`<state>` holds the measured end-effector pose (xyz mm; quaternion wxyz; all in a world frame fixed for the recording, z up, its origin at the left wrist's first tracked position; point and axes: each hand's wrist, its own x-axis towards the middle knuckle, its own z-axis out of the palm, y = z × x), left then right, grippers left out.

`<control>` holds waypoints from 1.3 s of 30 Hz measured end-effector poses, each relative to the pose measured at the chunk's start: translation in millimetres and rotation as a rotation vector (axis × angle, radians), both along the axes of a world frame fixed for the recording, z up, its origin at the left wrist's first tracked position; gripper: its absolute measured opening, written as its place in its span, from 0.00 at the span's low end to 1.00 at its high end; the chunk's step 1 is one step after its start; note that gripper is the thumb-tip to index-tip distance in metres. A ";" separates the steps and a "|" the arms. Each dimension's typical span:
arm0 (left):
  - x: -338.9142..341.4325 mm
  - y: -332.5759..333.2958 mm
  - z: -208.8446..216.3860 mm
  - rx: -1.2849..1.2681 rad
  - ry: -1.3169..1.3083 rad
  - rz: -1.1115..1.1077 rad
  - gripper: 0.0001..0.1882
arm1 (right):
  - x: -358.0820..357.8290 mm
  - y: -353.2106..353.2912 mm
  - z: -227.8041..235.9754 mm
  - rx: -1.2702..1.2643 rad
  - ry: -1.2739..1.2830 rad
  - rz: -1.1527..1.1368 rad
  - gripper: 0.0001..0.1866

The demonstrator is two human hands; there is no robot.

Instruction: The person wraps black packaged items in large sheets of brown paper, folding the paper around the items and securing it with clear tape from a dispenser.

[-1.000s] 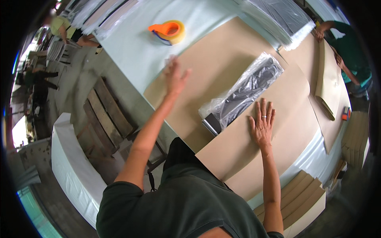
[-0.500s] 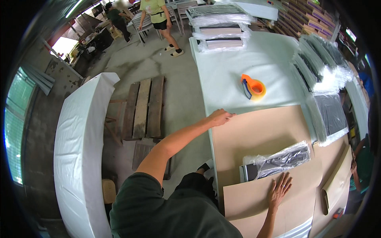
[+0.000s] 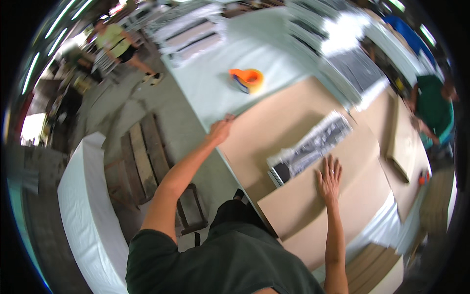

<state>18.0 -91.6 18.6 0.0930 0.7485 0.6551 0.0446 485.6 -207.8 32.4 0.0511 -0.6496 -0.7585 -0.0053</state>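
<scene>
A large brown paper sheet (image 3: 254,127) lies on the table, its near part folded up as a flap (image 3: 313,201). On it rests a bundle of dark flat pieces in clear plastic wrap (image 3: 316,147), partly covered by the flap. My left hand (image 3: 221,130) is at the sheet's far left edge, its fingers curled over the paper there; motion blurs them slightly. Spread flat on the flap, just beside the bundle, is my right hand (image 3: 330,179), holding nothing. Beyond the sheet sits an orange tape dispenser (image 3: 250,80) with a roll of tape.
Plastic-wrapped stacks stand at the far left (image 3: 188,36) and far right (image 3: 352,68) of the pale-covered table (image 3: 196,90). Another brown sheet lies at right, near a co-worker in green (image 3: 433,105). Left are a wooden slatted bench (image 3: 144,161) and a white-covered long object (image 3: 90,206).
The view has swung round, so the table now runs more diagonally and the co-worker at right shows more fully. Both hands keep about the same places on the brown paper.
</scene>
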 end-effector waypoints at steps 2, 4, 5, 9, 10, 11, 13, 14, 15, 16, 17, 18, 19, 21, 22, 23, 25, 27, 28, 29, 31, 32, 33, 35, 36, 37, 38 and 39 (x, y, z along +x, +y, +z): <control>-7.2 -5.8 -2.3 0.630 0.499 -0.212 0.30 | -3.0 2.1 4.3 0.047 0.047 0.016 0.33; -8.8 -10.3 8.2 0.653 0.416 -0.246 0.30 | -5.7 3.4 2.6 0.085 0.053 0.008 0.33; -4.3 -14.6 15.3 0.665 0.342 -0.237 0.30 | -10.3 3.6 4.9 0.082 0.068 0.002 0.33; 90.3 -41.1 102.6 -0.215 -0.086 -0.226 0.30 | 20.1 -7.9 -2.7 0.031 0.020 -0.088 0.32; 94.5 -58.4 133.0 -0.176 -0.218 -0.347 0.30 | 13.2 -7.3 -1.8 0.074 0.083 -0.061 0.31; 106.3 -77.8 165.8 -0.210 -0.284 -0.445 0.32 | 11.4 -6.8 -1.9 0.113 0.141 -0.032 0.30; 143.2 -124.6 198.0 -0.221 -0.214 -0.665 0.35 | 19.1 -1.3 -5.5 0.085 0.351 -0.029 0.27; 167.0 -149.0 197.6 -0.192 -0.080 -0.790 0.37 | 26.7 0.5 -8.6 0.066 0.552 -0.015 0.27; 191.7 -170.5 190.6 -0.189 -0.019 -0.870 0.38 | 33.1 2.5 -10.5 0.106 0.845 -0.056 0.27; 214.8 -189.9 178.7 -0.187 0.041 -0.947 0.38 | 40.2 3.5 -13.1 0.146 1.135 -0.099 0.28; 230.8 -206.9 152.0 -0.109 0.112 -0.980 0.39 | 49.7 4.3 -13.2 0.135 1.132 -0.106 0.28; 243.4 -220.1 126.7 -0.032 0.184 -1.011 0.39 | 58.9 5.0 -13.8 -0.086 1.191 -0.348 0.31; 257.0 -228.9 119.3 -0.044 0.180 -1.018 0.39 | 62.1 4.3 -14.2 -0.203 1.215 -0.475 0.32; 272.5 -244.1 107.6 0.029 0.444 -0.986 0.40 | 51.5 4.3 -12.1 -0.150 1.400 -0.531 0.34; 270.4 -249.3 94.2 0.050 0.446 -0.966 0.41 | 42.7 0.2 -9.1 0.024 1.562 -0.453 0.35; 263.3 -256.5 81.0 0.063 0.455 -0.934 0.41 | 33.9 -4.5 -3.4 -0.012 1.571 -0.445 0.35; 257.5 -262.9 62.8 0.199 0.352 -0.785 0.41 | 40.3 -5.2 1.6 -0.018 1.631 -0.438 0.30; 262.5 -260.6 71.4 0.177 0.343 -0.777 0.40 | 54.9 -5.0 -6.7 0.026 1.637 -0.416 0.26; 260.7 -256.1 78.7 0.031 0.293 -0.815 0.39 | 55.5 -6.2 -10.4 0.038 1.623 -0.457 0.22; 257.2 -247.8 93.5 -0.112 0.247 -0.847 0.38 | 53.1 -5.5 -10.0 0.053 1.611 -0.493 0.18; 244.4 -213.9 118.7 -0.516 -0.116 -0.819 0.30 | 53.4 -6.5 -8.6 0.078 1.685 -0.536 0.12; 242.3 -192.9 121.0 -0.538 -0.347 -0.785 0.28 | 66.1 -6.2 -15.8 0.087 1.714 -0.520 0.12; 231.9 -165.3 111.8 -0.466 -0.468 -0.694 0.27 | 68.9 -5.9 -20.5 0.081 1.756 -0.496 0.12; 214.0 -98.9 89.3 -0.327 -0.654 -0.513 0.28 | 43.7 -10.8 2.1 0.039 1.767 -0.501 0.12; 222.4 -64.3 82.5 -0.258 -0.732 -0.466 0.30 | 42.2 -11.3 8.8 0.036 1.775 -0.524 0.12; 233.5 -40.2 74.2 -0.264 -0.727 -0.492 0.30 | 42.7 -12.5 14.5 0.038 1.788 -0.549 0.11; 246.1 -15.8 65.4 -0.357 -0.838 -0.354 0.31 | 47.9 -15.2 19.2 -0.059 1.687 -0.563 0.14; 260.2 4.6 53.6 -0.460 -0.944 -0.217 0.32 | 52.2 -17.2 15.2 -0.023 1.688 -0.588 0.14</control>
